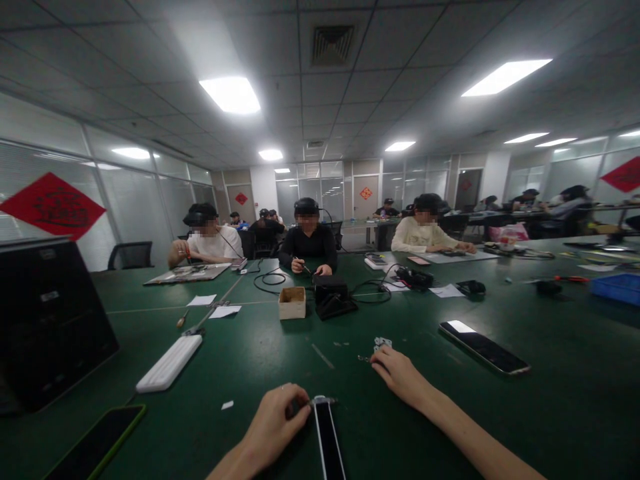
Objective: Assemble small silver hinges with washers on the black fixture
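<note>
My left hand point(277, 421) is curled, its fingertips pinched at the top end of a narrow dark phone-like device point(330, 443) that lies on the green table point(400, 427) right in front of me. My right hand point(397, 375) reaches forward onto the table with fingers bent, its tips touching a small silvery metal part point(381, 344). Tiny screws or bits point(341, 345) lie just left of that part. Whether the left fingers hold a small tool or part is too small to make out.
A white power strip point(169, 363) and a green-edged phone point(95, 443) lie at the left, a black phone point(484, 348) at the right. A black monitor point(47, 320) stands far left. A small cardboard box point(292, 302) sits ahead. Several people work across the table.
</note>
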Motion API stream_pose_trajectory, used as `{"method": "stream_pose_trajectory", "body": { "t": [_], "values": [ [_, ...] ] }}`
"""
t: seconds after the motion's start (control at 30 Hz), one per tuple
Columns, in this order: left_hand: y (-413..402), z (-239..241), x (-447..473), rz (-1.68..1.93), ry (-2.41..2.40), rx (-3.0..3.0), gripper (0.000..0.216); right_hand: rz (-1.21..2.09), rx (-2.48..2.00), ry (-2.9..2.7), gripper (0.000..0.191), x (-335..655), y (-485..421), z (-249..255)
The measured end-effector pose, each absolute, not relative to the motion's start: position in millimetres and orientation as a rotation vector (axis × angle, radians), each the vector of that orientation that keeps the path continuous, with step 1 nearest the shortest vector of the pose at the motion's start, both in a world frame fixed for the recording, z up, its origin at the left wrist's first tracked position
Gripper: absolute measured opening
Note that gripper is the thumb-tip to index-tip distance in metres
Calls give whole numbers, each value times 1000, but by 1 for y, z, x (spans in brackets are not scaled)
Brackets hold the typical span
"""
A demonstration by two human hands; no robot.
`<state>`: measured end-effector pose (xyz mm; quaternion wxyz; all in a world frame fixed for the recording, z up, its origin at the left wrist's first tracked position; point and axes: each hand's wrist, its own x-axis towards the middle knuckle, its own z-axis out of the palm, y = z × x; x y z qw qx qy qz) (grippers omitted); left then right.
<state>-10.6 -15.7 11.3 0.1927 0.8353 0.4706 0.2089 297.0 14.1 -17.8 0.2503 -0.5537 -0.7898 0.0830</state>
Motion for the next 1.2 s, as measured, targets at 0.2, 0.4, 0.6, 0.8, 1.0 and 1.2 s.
{"method": "stream_pose_trajectory", "body": {
  "t": [0.2,0.4,0.6,0.8,1.0,1.2],
  "values": [
    [-16,9,-12,594,1290,2349,19,259,-1477,-2184,20,299,12,-11],
    [-16,13,-11,574,1292,2337,21,203,-1483,-2185,23,316,12,0],
    [-13,8,-12,605,1230,2351,22,200,-1595,-2282,29,323,13,-2],
    [-13,9,-11,587,1255,2342,19,212,-1646,-2348,30,316,13,-4],
    [-10,3,-13,609,1231,2355,18,184,-1697,-2291,27,309,13,-5],
    [-10,4,-13,602,1244,2355,17,27,-1722,-2313,24,298,16,-8]
  ]
}}
